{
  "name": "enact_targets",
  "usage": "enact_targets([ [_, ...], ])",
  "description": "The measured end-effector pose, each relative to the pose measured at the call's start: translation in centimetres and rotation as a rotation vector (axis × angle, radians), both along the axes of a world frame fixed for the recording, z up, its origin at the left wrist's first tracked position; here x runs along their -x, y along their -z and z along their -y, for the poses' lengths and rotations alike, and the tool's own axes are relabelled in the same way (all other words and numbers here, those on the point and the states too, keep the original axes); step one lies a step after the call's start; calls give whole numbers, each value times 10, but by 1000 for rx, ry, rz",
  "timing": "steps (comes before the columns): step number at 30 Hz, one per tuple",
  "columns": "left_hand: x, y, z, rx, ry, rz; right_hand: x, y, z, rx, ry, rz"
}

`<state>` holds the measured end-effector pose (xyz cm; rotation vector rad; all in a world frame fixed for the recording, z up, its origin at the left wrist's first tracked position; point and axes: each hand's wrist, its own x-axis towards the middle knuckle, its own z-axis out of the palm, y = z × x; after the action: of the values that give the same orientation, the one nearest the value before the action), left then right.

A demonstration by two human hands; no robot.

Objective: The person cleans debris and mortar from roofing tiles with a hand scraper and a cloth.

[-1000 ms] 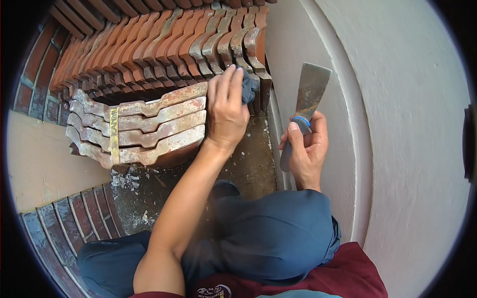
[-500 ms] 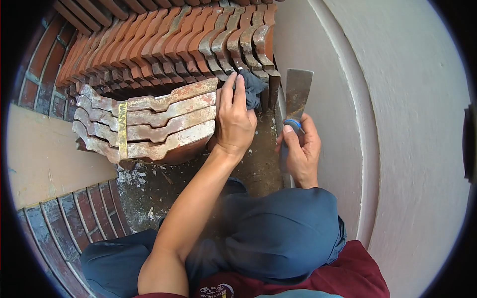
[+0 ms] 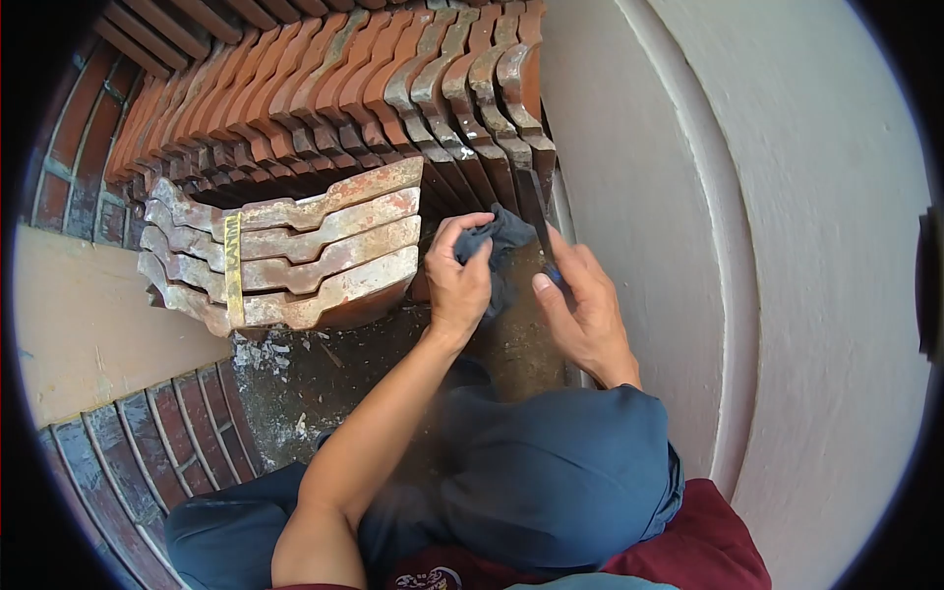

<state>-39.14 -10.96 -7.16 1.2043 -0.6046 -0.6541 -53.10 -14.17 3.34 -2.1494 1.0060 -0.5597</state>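
A dark grey cloth point(image 3: 504, 232) is bunched in my left hand point(image 3: 459, 285), whose fingers curl round it just right of a small stack of tiles point(image 3: 324, 251) with a yellow strip point(image 3: 233, 270). My right hand point(image 3: 590, 315) grips the handle of a scraper point(image 3: 532, 208). The blade points up, seen nearly edge-on, close beside the cloth and in front of the long row of roof tiles point(image 3: 334, 88).
A pale wall point(image 3: 806, 246) curves along the right. At the left are a beige board point(image 3: 108, 315) and brickwork point(image 3: 157, 442). White flakes lie on the dark floor point(image 3: 374, 349) below the small stack. My knees are close beneath my hands.
My left hand has moved down with the cloth, away from the tile row. The scraper has turned from showing its broad face to nearly edge-on and has come left beside the cloth.
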Motion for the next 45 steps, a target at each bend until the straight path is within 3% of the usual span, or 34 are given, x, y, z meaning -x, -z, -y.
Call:
enact_targets([
  [1, 2, 4, 1, 17, 21, -205, -2, -5, 1, 144, -59, -96],
  [5, 0, -29, 3, 243, 90, -335, -11, -18, -2, 159, -8, -190],
  [6, 4, -30, 9, 239, 97, -481, -11, -21, -1, 180, -18, -200],
  [10, -5, -45, 18, 62, 107, -513, -7, -26, 10, 269, -206, -171],
  [13, -10, -55, 23, 111, 95, -747, -13, -40, -1, -290, -15, 103],
  [14, -15, -55, 22, 90, 145, -787, -17, -28, -4, -377, 57, 307],
  [17, -27, -51, 13, 80, 306, -673, -21, -31, -1, -885, 120, 354],
  [22, -34, -51, 8, 57, 376, -669, -51, -8, 1, -750, 234, 330],
  [29, -31, -63, 0, 101, 389, -843, -66, -9, 8, -623, 118, 288],
  [32, -33, -59, 8, 97, 391, -777, -72, -12, 10, -610, 121, 288],
  [35, -28, -53, 17, 169, 293, -925, -76, -8, 12, -555, 118, 294],
  [39, -35, -34, 11, 427, 595, -1054, -76, -6, 13, -533, 102, 315],
  [45, -14, -30, 7, 129, 269, -736, -56, 20, 22, -405, 31, 252],
])
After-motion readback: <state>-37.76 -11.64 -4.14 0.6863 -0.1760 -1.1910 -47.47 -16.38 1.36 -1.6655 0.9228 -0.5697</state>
